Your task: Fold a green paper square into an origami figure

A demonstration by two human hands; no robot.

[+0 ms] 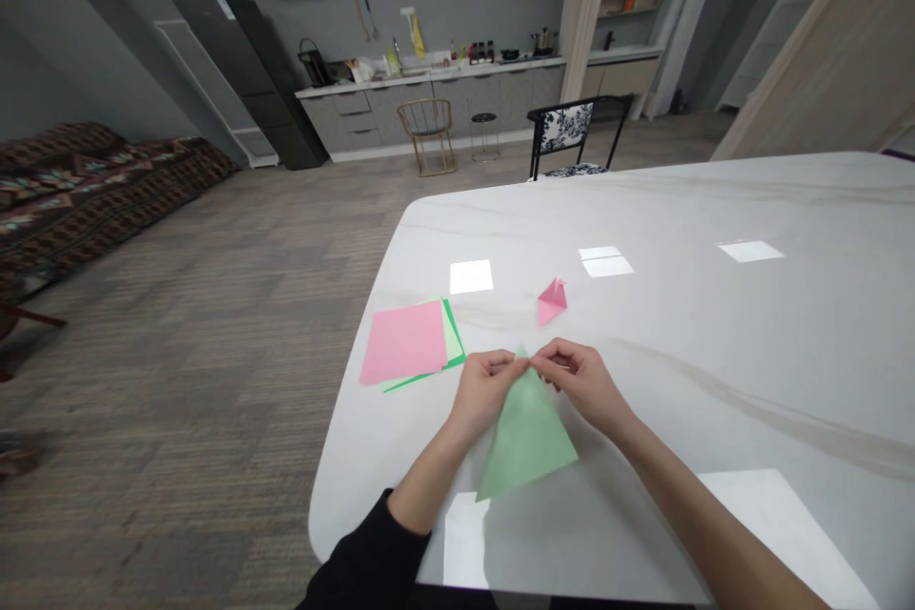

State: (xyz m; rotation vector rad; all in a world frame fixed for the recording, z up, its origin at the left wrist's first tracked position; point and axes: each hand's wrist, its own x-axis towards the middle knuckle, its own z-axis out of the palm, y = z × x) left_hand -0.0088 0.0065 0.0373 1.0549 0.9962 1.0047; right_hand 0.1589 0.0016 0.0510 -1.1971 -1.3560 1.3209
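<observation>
A light green sheet of paper [530, 443], folded into a triangle, is held just over the white table with its narrow tip pointing away from me. My left hand [490, 386] pinches it near that tip from the left side. From the right, my right hand [580, 378] pinches the same tip, its thumb and fingertips meeting those of the left. The exact fold between the fingertips is hidden. Just beyond my hands stands a small folded pink paper figure [553, 301].
The white table [686, 362] has a rounded left edge and glossy light reflections. To the left lies a stack of square sheets, with a pink sheet [404, 341] on top and green ones under it. A patterned chair [572, 133] stands at the far edge.
</observation>
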